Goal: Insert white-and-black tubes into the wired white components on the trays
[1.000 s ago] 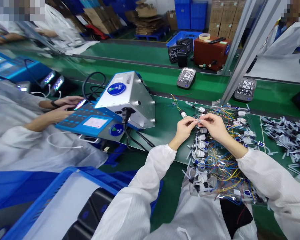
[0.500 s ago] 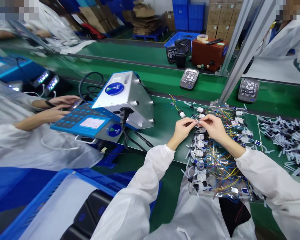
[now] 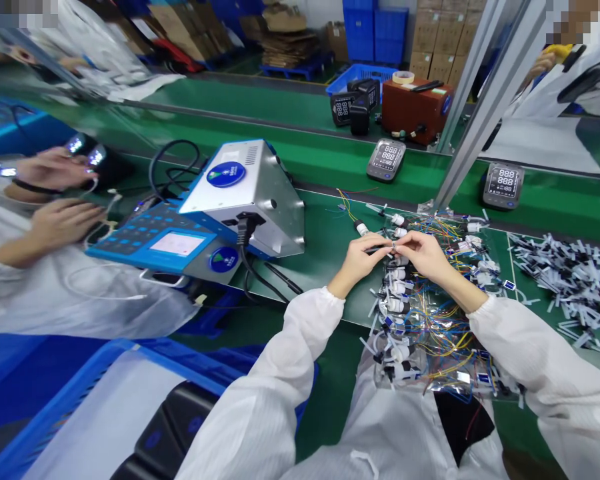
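My left hand (image 3: 364, 260) and my right hand (image 3: 424, 257) meet above the rows of parts, fingertips pinched together. Between them is a small tube fitting (image 3: 393, 246), thin, pale and dark, mostly covered by the fingers. Below and around the hands lie several small white pumps (image 3: 398, 305) with black ends and coloured wires (image 3: 457, 350), spread on clear plastic bags. One pump (image 3: 361, 228) with yellow and red wires lies apart, just beyond my left hand.
A heap of black fittings with pale tubes (image 3: 565, 280) lies at right. A silver-and-blue tester (image 3: 250, 207) stands left, beside a co-worker's hands (image 3: 67, 223). Two display units (image 3: 386, 160) are on the green belt (image 3: 325, 160). A metal post (image 3: 490, 107) rises ahead. A blue crate (image 3: 80, 400) is lower left.
My hands stay pinched together, with the fingertips slightly shifted. The display units have moved a little right along the belt. The co-worker's hands have moved left, away from the tester.
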A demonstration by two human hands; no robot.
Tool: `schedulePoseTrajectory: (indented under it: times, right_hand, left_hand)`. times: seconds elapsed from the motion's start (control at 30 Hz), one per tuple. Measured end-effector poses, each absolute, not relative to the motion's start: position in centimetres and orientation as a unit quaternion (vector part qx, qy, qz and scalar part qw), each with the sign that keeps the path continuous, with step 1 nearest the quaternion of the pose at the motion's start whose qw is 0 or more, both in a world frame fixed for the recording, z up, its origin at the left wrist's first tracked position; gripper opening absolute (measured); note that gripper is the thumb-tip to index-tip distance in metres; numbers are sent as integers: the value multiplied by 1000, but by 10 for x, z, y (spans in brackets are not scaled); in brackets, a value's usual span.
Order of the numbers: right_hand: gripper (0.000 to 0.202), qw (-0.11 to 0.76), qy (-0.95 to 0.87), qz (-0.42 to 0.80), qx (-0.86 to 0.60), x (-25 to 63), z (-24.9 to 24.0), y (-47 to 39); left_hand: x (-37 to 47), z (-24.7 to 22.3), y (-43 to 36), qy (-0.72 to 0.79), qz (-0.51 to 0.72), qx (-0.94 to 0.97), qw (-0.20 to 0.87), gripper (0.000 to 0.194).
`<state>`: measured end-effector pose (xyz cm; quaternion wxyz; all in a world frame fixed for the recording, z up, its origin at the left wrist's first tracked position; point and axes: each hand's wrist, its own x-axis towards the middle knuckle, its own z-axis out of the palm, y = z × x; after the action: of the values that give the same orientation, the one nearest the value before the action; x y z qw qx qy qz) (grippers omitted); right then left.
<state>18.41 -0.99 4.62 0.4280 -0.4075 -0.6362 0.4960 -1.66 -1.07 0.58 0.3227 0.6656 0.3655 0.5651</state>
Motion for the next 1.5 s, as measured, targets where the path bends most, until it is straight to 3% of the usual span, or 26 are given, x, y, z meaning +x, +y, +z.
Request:
schedulePoseTrajectory:
  times: [0.13, 0.23, 0.33, 0.4, 0.5, 0.6, 0.73, 0.87, 0.97, 1.07, 1.17, 1.33, 1.5]
  right_hand:
    - [13, 392, -747, 277, -459, 203, 69, -18]
    - [7, 302, -814, 190, -458, 216, 76, -29]
    - [9, 231, -867, 164, -409, 224, 74, -39]
    - [10, 229, -883, 156, -380, 228, 74, -44]
    - [11, 266, -879, 146, -369, 238, 87, -46]
    - [12, 302, -861, 133, -387, 253, 109, -42]
    - [15, 339, -829, 109, -431, 261, 128, -12]
    - [45, 340, -838, 126, -408, 236, 119, 32]
    - [23, 350, -798, 230, -434, 219, 106, 50]
    - [29, 417, -725, 272, -477, 226, 95, 56]
    - [29, 437, -656, 228, -572, 252, 87, 59]
    - [29, 364, -612, 219, -667, 281, 78, 59]
    - [37, 481, -689, 60, -538, 262, 102, 44]
  left_hand:
    - [-30, 1, -3, 448, 634, 535, 333, 34]
    - [-34, -10, 4, 479, 562, 547, 394, 53]
    - [-34, -14, 14, 511, 487, 597, 380, 64]
    - [-32, -10, 22, 528, 438, 653, 322, 60]
    - [-33, 10, 36, 508, 344, 750, 247, 33]
    - [-37, 41, 46, 478, 309, 794, 214, 40]
    - [-37, 86, 49, 453, 362, 798, 166, 32]
    - [-22, 111, 51, 426, 425, 778, 179, 31]
    - [-12, 111, 59, 421, 516, 702, 251, 31]
    - [-8, 109, 69, 402, 644, 559, 333, 33]
    - [-4, 120, 73, 347, 728, 462, 369, 38]
    - [15, 170, 75, 254, 755, 434, 421, 46]
    - [37, 214, 82, 217, 755, 454, 421, 43]
